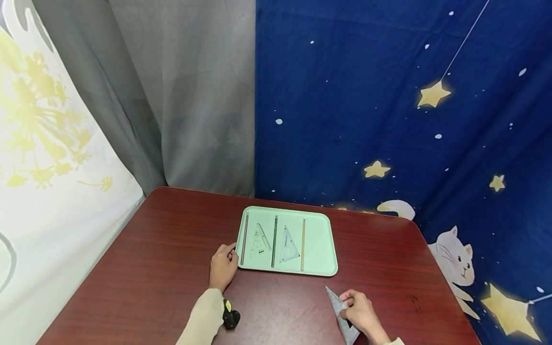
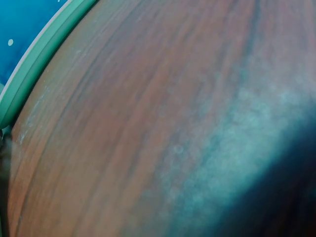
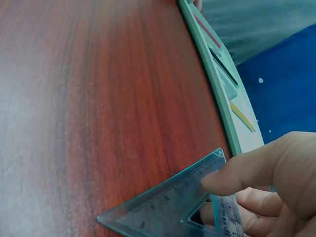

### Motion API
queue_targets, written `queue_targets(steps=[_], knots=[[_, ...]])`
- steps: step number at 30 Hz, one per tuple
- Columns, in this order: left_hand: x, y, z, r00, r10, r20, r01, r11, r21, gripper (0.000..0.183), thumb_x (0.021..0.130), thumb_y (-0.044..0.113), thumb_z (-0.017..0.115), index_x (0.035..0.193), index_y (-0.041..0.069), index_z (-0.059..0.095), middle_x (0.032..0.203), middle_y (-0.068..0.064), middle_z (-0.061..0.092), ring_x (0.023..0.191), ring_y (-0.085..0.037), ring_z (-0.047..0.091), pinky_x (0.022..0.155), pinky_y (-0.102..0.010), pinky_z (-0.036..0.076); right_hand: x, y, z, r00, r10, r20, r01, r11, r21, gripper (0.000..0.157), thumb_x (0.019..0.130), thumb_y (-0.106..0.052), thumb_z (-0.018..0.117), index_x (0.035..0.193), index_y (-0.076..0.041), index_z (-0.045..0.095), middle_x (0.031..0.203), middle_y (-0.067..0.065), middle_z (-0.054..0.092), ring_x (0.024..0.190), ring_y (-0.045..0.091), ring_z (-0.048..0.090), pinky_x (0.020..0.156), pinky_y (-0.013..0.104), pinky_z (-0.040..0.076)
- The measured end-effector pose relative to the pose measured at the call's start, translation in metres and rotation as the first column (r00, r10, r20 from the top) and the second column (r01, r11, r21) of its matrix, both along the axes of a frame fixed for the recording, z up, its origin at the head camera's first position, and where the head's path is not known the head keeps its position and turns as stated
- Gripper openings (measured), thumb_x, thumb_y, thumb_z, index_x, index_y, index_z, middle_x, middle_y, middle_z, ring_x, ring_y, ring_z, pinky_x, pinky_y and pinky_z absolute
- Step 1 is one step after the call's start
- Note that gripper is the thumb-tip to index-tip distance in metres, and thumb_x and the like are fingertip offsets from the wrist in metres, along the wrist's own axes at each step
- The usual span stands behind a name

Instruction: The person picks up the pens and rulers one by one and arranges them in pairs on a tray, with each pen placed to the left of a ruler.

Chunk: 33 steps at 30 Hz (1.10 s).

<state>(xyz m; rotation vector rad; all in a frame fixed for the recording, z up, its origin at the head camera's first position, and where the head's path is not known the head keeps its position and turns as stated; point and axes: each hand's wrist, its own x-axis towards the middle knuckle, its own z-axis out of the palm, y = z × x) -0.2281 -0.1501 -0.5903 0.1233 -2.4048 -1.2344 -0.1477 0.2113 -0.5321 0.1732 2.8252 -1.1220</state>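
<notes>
My right hand [image 1: 361, 312] pinches a clear set square [image 3: 158, 205] between thumb and fingers, over the table just right of and in front of the tray. My left hand [image 1: 223, 266] is at the left edge of a pale green tray [image 1: 320, 244], its fingers and thumb at the rim. On the tray, a red pencil [image 1: 244, 239], a dark pencil [image 1: 274, 242] and a yellow pencil [image 1: 303, 245] lie roughly parallel. Between them lie two clear set squares, one left [image 1: 260, 241] and one right [image 1: 290, 245]. The left wrist view barely shows the hand.
The tray sits toward the far side of a reddish-brown wooden table [image 1: 172, 268]. Behind the table hang a grey curtain [image 1: 207, 96] and a blue curtain with stars [image 1: 345, 120]. A white patterned cloth [image 1: 56, 201] hangs at the left.
</notes>
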Motion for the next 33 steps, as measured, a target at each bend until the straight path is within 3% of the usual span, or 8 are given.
queue_targets(steps=[5, 10, 20, 27, 33], knots=[[0.0, 0.0, 0.001, 1.0, -0.004, 0.005, 0.004, 1.0, -0.002, 0.028, 0.089, 0.003, 0.054, 0.113, 0.001, 0.069, 0.08, -0.004, 0.059, 0.057, -0.005, 0.042, 0.057, -0.023, 0.036, -0.001, 0.002, 0.002, 0.999, -0.021, 0.05, 0.026, 0.995, -0.098, 0.027, 0.06, 0.009, 0.062, 0.086, 0.0, 0.065, 0.07, 0.003, 0.06, 0.057, 0.014, 0.049, 0.052, 0.028, 0.041], [0.0, 0.0, 0.001, 1.0, -0.003, 0.006, 0.003, 1.0, 0.0, 0.028, 0.089, 0.003, 0.055, 0.113, 0.001, 0.069, 0.08, -0.004, 0.059, 0.056, -0.005, 0.04, 0.056, -0.023, 0.036, -0.003, 0.003, 0.003, 0.994, -0.008, 0.112, 0.036, 0.969, -0.246, 0.024, 0.07, 0.009, 0.059, 0.094, 0.01, 0.063, 0.072, 0.007, 0.06, 0.06, 0.014, 0.053, 0.052, 0.026, 0.045], [0.001, 0.001, 0.003, 1.0, -0.001, 0.006, 0.001, 1.0, 0.004, 0.028, 0.088, 0.003, 0.055, 0.112, 0.001, 0.069, 0.08, -0.004, 0.059, 0.057, -0.005, 0.042, 0.057, -0.023, 0.037, -0.003, 0.01, 0.005, 0.966, 0.095, 0.238, 0.044, 0.853, -0.52, 0.044, 0.073, 0.009, 0.055, 0.116, 0.02, 0.051, 0.087, 0.005, 0.066, 0.073, 0.012, 0.064, 0.058, 0.028, 0.054], [0.001, 0.0, 0.002, 1.0, 0.001, 0.027, -0.002, 1.0, 0.007, 0.029, 0.089, 0.004, 0.054, 0.114, 0.002, 0.069, 0.081, -0.003, 0.059, 0.059, -0.005, 0.043, 0.058, -0.023, 0.037, -0.006, 0.013, 0.004, 0.958, 0.123, 0.258, 0.06, 0.797, -0.601, 0.05, 0.077, 0.009, 0.054, 0.124, 0.021, 0.045, 0.094, 0.002, 0.068, 0.076, 0.009, 0.063, 0.063, 0.026, 0.054], [0.0, 0.001, 0.0, 1.0, 0.008, 0.016, -0.008, 1.0, 0.003, 0.029, 0.088, 0.004, 0.054, 0.113, 0.003, 0.07, 0.08, -0.003, 0.059, 0.06, -0.006, 0.044, 0.059, -0.023, 0.038, -0.006, 0.013, 0.007, 0.958, 0.129, 0.255, 0.063, 0.774, -0.63, 0.048, 0.08, 0.008, 0.054, 0.125, 0.021, 0.043, 0.096, 0.003, 0.068, 0.078, 0.009, 0.064, 0.065, 0.026, 0.054]])
